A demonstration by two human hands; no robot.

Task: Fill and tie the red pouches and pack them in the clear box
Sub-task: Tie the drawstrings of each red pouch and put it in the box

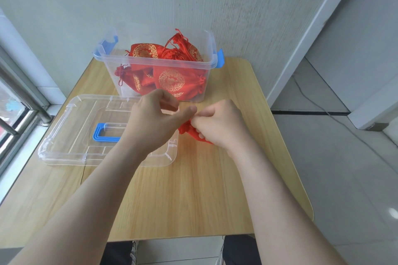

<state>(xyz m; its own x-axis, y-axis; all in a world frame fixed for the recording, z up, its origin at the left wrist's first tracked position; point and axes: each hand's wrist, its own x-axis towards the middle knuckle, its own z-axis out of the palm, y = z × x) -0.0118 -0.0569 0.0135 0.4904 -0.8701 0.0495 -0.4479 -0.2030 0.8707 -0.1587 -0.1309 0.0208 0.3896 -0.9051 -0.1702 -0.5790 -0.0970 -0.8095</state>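
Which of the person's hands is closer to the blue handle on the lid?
Left. The left hand is above the lid's right part, just right of the handle. The right hand is farther right, past the lid's edge, gripping a red pouch.

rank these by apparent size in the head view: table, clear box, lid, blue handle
1. table
2. lid and clear box: look alike, and the lid sits nearer, so unranked
3. blue handle
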